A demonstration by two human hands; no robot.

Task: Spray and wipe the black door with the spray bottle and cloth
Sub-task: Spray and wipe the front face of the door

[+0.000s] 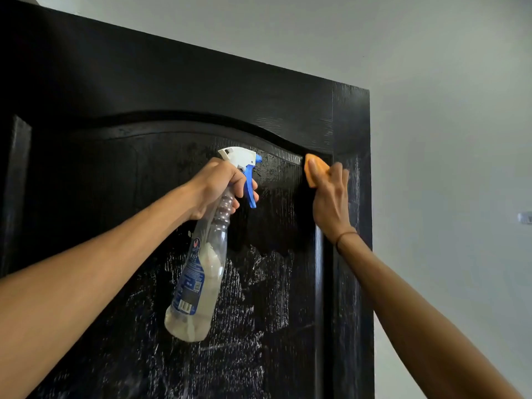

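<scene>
The black door (121,90) fills most of the head view, with an arched raised panel. Wet streaks glisten over the panel's lower right part. My left hand (214,187) grips the neck of a clear spray bottle (198,277) with a white head and blue trigger, its nozzle facing the panel's upper right. The bottle hangs tilted, a little pale liquid in its base. My right hand (331,197) holds an orange cloth (315,168) and presses it against the door at the panel's top right corner, next to the right stile.
A pale grey wall (449,139) lies behind and to the right of the door's right edge (370,226). A small white fitting (524,218) sits on that wall at the far right. The door's top edge slopes up to the left.
</scene>
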